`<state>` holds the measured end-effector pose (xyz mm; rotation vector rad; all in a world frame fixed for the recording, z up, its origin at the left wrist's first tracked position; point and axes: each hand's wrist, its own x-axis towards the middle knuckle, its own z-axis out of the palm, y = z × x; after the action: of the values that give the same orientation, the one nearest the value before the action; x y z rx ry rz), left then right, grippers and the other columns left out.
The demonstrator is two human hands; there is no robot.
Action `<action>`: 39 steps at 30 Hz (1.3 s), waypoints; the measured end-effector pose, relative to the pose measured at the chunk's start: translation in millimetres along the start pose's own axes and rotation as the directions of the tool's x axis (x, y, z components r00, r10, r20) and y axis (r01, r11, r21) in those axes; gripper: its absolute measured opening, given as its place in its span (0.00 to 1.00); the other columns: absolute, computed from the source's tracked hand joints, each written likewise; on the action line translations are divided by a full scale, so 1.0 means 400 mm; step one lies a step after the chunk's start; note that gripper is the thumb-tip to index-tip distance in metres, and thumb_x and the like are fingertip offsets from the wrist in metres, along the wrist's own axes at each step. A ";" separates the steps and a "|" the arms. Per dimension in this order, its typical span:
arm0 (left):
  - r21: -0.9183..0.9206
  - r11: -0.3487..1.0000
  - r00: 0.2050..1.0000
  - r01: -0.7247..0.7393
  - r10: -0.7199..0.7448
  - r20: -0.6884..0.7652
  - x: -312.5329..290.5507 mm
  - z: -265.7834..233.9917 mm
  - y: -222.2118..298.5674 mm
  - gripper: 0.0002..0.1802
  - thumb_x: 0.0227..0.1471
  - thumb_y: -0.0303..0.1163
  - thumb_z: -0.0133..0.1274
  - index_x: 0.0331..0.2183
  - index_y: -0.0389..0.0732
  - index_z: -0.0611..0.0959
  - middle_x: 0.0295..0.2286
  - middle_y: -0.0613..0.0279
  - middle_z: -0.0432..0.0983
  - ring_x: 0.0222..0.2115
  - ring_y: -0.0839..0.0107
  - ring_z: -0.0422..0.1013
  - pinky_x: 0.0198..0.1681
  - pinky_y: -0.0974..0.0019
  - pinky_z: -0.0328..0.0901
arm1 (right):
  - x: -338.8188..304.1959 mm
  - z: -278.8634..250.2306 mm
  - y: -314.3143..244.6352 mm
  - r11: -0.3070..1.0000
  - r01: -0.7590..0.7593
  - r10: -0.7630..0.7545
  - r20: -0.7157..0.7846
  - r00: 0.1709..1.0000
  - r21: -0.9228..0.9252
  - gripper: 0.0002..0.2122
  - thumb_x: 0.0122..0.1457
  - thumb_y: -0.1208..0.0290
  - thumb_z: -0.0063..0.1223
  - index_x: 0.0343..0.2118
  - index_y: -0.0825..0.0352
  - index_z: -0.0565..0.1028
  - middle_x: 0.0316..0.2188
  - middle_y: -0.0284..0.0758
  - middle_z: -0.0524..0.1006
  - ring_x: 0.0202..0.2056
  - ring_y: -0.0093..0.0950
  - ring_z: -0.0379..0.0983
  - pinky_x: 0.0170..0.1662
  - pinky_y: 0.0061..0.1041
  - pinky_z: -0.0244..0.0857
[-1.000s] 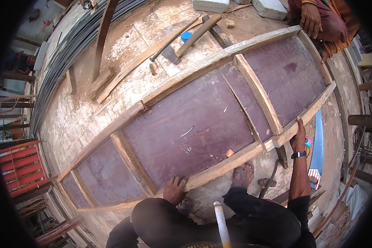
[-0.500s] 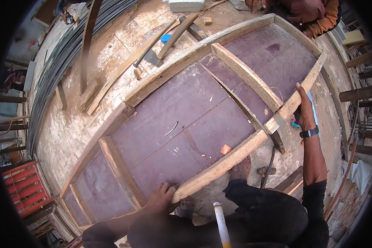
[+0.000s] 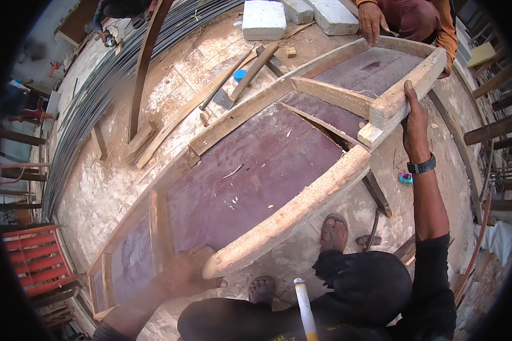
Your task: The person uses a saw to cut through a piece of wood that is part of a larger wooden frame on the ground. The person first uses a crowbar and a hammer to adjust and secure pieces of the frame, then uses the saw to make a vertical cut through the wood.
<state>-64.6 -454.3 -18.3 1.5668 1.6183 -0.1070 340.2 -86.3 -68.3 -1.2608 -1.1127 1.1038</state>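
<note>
A long plywood panel [image 3: 250, 153], purplish brown and edged with rough timber, lies slantwise before me with its near side raised and tilted. My left hand [image 3: 185, 273], blurred by motion, is closed around the near edge beside the left end of a thick timber rail [image 3: 296, 207]. Farther right, my right hand [image 3: 416, 128] grips the timber edge, thumb on top and fingers hidden underneath. A loose strip [image 3: 316, 122] slants across the plywood. At the far right end, another person's hand [image 3: 372, 24] touches the frame.
A hammer-like tool [image 3: 223, 100], a blue cap [image 3: 239, 75] and planks lie beyond the panel. Long metal rods [image 3: 91, 108] curve along the left; pale blocks [image 3: 264, 20] sit at the back. By my feet are a tape measure [image 3: 405, 178] and a dark bar [image 3: 373, 227]. A cigarette [image 3: 305, 310] juts up.
The panel's near side has risen and tilted up with both my hands on it. The orange chip on it is no longer visible. The other person's hand has come onto the far corner.
</note>
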 end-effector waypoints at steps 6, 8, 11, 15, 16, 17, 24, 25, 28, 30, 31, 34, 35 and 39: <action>-0.162 0.986 0.996 0.049 -0.060 -0.067 -0.049 -0.169 0.015 0.40 0.44 0.42 0.74 0.56 0.38 0.76 0.49 0.48 0.77 0.52 0.53 0.73 0.56 0.57 0.66 | 0.131 0.108 -0.019 0.298 0.397 -0.777 0.021 0.629 -0.868 0.46 0.61 0.35 0.51 0.66 0.76 0.61 0.68 0.55 0.56 0.69 0.49 0.53 0.71 0.44 0.42; -0.138 0.988 0.984 0.069 -0.090 -0.153 -0.073 -0.215 0.026 0.45 0.45 0.38 0.73 0.61 0.38 0.72 0.53 0.44 0.74 0.58 0.56 0.68 0.61 0.58 0.63 | 0.152 0.127 -0.087 -0.012 0.558 -0.798 0.344 0.494 -0.830 0.47 0.56 0.32 0.54 0.65 0.72 0.63 0.66 0.52 0.60 0.68 0.48 0.55 0.71 0.46 0.42; -0.364 0.921 0.935 0.139 -0.244 -0.259 -0.108 -0.284 0.029 0.45 0.45 0.37 0.72 0.61 0.36 0.72 0.54 0.47 0.74 0.61 0.60 0.65 0.63 0.58 0.60 | 0.215 0.154 -0.182 -0.147 0.910 -0.722 0.671 0.169 -0.388 0.50 0.46 0.27 0.58 0.61 0.68 0.67 0.61 0.47 0.68 0.64 0.47 0.61 0.70 0.49 0.47; -0.322 0.947 0.757 0.013 -0.220 -0.616 -0.123 -0.310 0.016 0.47 0.39 0.36 0.74 0.60 0.36 0.73 0.53 0.49 0.73 0.57 0.59 0.67 0.62 0.58 0.60 | 0.334 0.268 -0.297 -0.284 0.945 -0.682 0.727 -0.081 -0.161 0.46 0.35 0.33 0.70 0.49 0.70 0.72 0.46 0.44 0.76 0.50 0.45 0.71 0.58 0.44 0.63; -0.144 0.986 0.686 0.084 -0.162 -0.709 -0.105 -0.296 0.034 0.50 0.36 0.37 0.75 0.60 0.37 0.72 0.53 0.48 0.72 0.56 0.56 0.68 0.61 0.57 0.61 | 0.364 0.287 -0.311 -0.230 0.954 -0.637 0.771 0.000 -0.191 0.49 0.34 0.29 0.68 0.51 0.71 0.71 0.46 0.45 0.75 0.50 0.45 0.72 0.57 0.43 0.64; 0.007 0.984 0.604 0.179 -0.104 -0.790 -0.072 -0.277 0.041 0.53 0.32 0.38 0.76 0.60 0.38 0.71 0.53 0.47 0.71 0.54 0.53 0.68 0.59 0.56 0.62 | 0.385 0.302 -0.303 -0.169 0.960 -0.575 0.813 0.090 -0.226 0.53 0.34 0.26 0.67 0.52 0.71 0.70 0.47 0.45 0.75 0.50 0.46 0.72 0.57 0.42 0.66; 0.266 0.813 0.386 0.517 0.056 -0.921 0.037 -0.305 0.025 0.55 0.24 0.40 0.79 0.56 0.42 0.73 0.41 0.51 0.76 0.43 0.51 0.72 0.48 0.54 0.67 | 0.435 0.351 -0.299 -0.192 0.976 -0.653 0.756 -0.049 -0.102 0.49 0.35 0.29 0.70 0.48 0.74 0.73 0.41 0.45 0.75 0.44 0.43 0.73 0.51 0.39 0.67; 0.254 0.821 0.406 0.512 0.029 -0.913 0.035 -0.321 0.029 0.55 0.23 0.40 0.79 0.56 0.41 0.73 0.42 0.50 0.76 0.44 0.50 0.73 0.48 0.53 0.68 | 0.437 0.344 -0.297 -0.176 0.980 -0.641 0.766 -0.041 -0.095 0.49 0.35 0.30 0.70 0.48 0.74 0.73 0.41 0.45 0.75 0.44 0.43 0.73 0.50 0.39 0.67; 0.244 0.853 0.470 0.462 -0.002 -0.883 0.032 -0.401 0.026 0.55 0.23 0.39 0.79 0.57 0.41 0.74 0.44 0.48 0.77 0.46 0.48 0.74 0.49 0.52 0.69 | 0.427 0.340 -0.309 -0.143 0.987 -0.621 0.783 -0.028 -0.078 0.47 0.36 0.31 0.70 0.47 0.74 0.74 0.38 0.44 0.76 0.42 0.42 0.74 0.49 0.38 0.68; 0.253 0.884 0.517 0.393 0.016 -0.856 0.020 -0.455 0.017 0.56 0.23 0.39 0.80 0.57 0.40 0.73 0.46 0.46 0.77 0.48 0.46 0.74 0.51 0.51 0.70 | 0.414 0.341 -0.347 -0.119 0.988 -0.576 0.818 0.014 -0.100 0.47 0.36 0.31 0.70 0.48 0.74 0.74 0.38 0.44 0.76 0.42 0.42 0.74 0.49 0.38 0.68; 0.242 0.887 0.537 0.393 -0.007 -0.844 0.020 -0.476 0.009 0.57 0.23 0.39 0.80 0.58 0.40 0.73 0.48 0.46 0.77 0.50 0.46 0.74 0.52 0.51 0.69 | 0.409 0.346 -0.355 -0.104 0.989 -0.549 0.835 0.034 -0.108 0.47 0.36 0.31 0.70 0.48 0.74 0.74 0.38 0.44 0.76 0.42 0.42 0.74 0.49 0.38 0.68; 0.225 0.903 0.575 0.366 -0.029 -0.818 0.058 -0.529 -0.030 0.62 0.23 0.39 0.80 0.63 0.40 0.69 0.51 0.46 0.76 0.53 0.46 0.72 0.57 0.51 0.67 | 0.433 0.369 -0.348 -0.085 0.991 -0.523 0.851 0.046 -0.106 0.47 0.38 0.31 0.69 0.49 0.74 0.74 0.39 0.45 0.76 0.43 0.43 0.74 0.50 0.39 0.68; 0.252 0.902 0.579 0.351 0.003 -0.816 0.063 -0.533 -0.043 0.63 0.24 0.40 0.79 0.63 0.40 0.68 0.52 0.45 0.75 0.54 0.46 0.71 0.57 0.50 0.67 | 0.430 0.379 -0.346 -0.079 0.992 -0.531 0.846 0.045 -0.102 0.47 0.39 0.31 0.69 0.49 0.74 0.73 0.40 0.45 0.76 0.44 0.44 0.74 0.50 0.39 0.68; 0.296 0.907 0.586 0.300 0.069 -0.807 0.067 -0.535 -0.055 0.65 0.29 0.47 0.77 0.66 0.40 0.64 0.54 0.42 0.72 0.58 0.43 0.67 0.58 0.48 0.64 | 0.421 0.389 -0.372 -0.145 0.983 -0.495 0.868 0.025 -0.112 0.48 0.40 0.30 0.67 0.51 0.73 0.73 0.41 0.46 0.76 0.45 0.45 0.74 0.51 0.40 0.68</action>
<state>-186.7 -310.8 89.2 1.9759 2.5600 0.2720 209.0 99.9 82.6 -0.2695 -2.6084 -0.2898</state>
